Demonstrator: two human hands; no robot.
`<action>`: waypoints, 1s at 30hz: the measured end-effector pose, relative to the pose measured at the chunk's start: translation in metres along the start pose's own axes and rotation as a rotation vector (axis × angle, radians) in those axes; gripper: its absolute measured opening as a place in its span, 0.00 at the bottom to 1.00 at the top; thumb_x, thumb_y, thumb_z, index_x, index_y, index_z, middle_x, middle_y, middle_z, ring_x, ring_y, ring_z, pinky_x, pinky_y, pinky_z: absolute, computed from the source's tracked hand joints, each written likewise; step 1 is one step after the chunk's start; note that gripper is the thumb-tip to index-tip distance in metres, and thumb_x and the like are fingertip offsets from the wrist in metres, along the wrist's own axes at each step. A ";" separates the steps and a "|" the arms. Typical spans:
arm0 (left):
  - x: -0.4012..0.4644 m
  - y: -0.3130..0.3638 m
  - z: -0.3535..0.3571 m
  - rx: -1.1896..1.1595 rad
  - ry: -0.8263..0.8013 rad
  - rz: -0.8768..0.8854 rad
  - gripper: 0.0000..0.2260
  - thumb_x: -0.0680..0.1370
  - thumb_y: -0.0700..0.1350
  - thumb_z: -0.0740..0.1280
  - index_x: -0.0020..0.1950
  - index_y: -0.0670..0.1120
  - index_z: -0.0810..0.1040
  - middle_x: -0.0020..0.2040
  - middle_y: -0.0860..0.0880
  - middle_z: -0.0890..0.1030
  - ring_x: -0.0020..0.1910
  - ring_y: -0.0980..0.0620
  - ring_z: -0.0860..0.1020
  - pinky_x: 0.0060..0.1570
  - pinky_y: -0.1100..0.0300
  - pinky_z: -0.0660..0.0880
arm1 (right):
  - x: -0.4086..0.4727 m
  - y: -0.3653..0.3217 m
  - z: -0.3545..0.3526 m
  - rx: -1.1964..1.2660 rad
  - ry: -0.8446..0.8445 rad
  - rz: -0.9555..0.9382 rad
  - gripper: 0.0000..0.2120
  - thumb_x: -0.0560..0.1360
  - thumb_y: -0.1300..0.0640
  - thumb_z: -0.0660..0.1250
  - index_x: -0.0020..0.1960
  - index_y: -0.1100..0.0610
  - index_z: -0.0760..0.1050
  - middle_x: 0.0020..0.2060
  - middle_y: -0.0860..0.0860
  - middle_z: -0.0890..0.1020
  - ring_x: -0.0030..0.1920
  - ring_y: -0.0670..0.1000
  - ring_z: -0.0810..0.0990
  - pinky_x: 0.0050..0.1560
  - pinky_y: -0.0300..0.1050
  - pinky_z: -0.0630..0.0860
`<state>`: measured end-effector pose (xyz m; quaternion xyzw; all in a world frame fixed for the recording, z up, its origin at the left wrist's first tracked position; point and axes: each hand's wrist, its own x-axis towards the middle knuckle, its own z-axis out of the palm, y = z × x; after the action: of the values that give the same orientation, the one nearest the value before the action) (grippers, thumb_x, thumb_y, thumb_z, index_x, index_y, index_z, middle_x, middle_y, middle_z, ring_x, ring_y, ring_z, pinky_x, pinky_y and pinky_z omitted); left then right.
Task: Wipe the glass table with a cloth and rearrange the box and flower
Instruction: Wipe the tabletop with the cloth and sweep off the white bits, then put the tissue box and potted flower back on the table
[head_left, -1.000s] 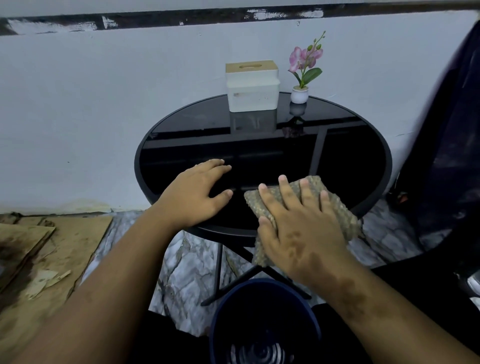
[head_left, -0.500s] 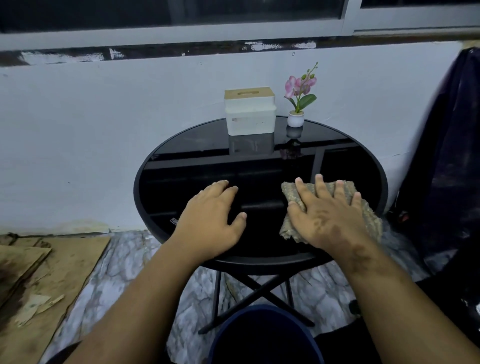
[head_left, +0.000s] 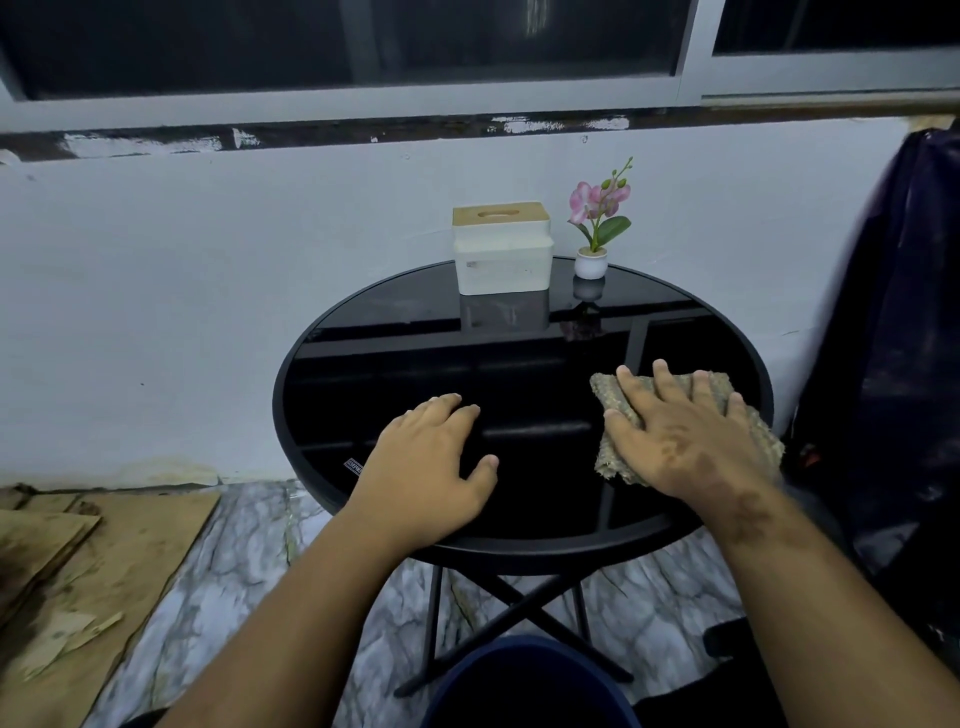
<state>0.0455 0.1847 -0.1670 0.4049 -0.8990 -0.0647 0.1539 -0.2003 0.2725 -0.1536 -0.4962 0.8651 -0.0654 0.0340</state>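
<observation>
A round black glass table (head_left: 395, 332) stands against a white wall. At its far edge sits a white box with a wooden lid (head_left: 502, 249), and just right of it a small white pot with a pink flower (head_left: 592, 260). My right hand (head_left: 685, 441) presses flat on a folded beige cloth (head_left: 608, 457) near the table's right edge, fingers spread over it. My left hand (head_left: 431, 462) rests flat on the glass at the near left, holding nothing.
A dark blue bucket (head_left: 524, 686) stands on the marble floor under the table's near edge. Worn cardboard sheets (head_left: 93, 561) lie on the floor at left. Dark fabric (head_left: 904, 364) hangs at the right, close to the table.
My right hand has slid the cloth from the near edge rightward and farther onto the glass. The left hand stays flat on the table. The camera has tilted upward.
</observation>
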 end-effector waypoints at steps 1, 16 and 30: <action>0.000 0.001 -0.001 -0.001 -0.001 0.000 0.33 0.75 0.63 0.54 0.77 0.50 0.65 0.78 0.50 0.64 0.77 0.51 0.60 0.76 0.51 0.58 | 0.000 0.000 0.000 0.002 0.004 0.000 0.31 0.76 0.32 0.43 0.77 0.36 0.42 0.80 0.46 0.43 0.79 0.58 0.41 0.75 0.63 0.39; 0.099 -0.043 -0.056 -0.233 0.135 -0.034 0.26 0.79 0.54 0.66 0.75 0.51 0.66 0.74 0.53 0.69 0.72 0.53 0.68 0.69 0.55 0.66 | 0.088 -0.022 -0.069 0.388 0.132 -0.274 0.40 0.76 0.41 0.65 0.79 0.42 0.45 0.70 0.55 0.71 0.67 0.57 0.71 0.61 0.49 0.69; 0.278 -0.075 -0.024 -0.266 0.064 -0.124 0.38 0.75 0.61 0.65 0.80 0.55 0.49 0.73 0.44 0.65 0.68 0.43 0.71 0.67 0.48 0.69 | 0.268 -0.071 -0.054 0.465 0.060 -0.320 0.47 0.73 0.46 0.72 0.79 0.42 0.42 0.67 0.58 0.73 0.62 0.59 0.76 0.49 0.38 0.68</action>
<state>-0.0674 -0.0731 -0.0999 0.4373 -0.8504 -0.1797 0.2307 -0.2817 0.0099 -0.0879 -0.6033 0.7380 -0.2812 0.1107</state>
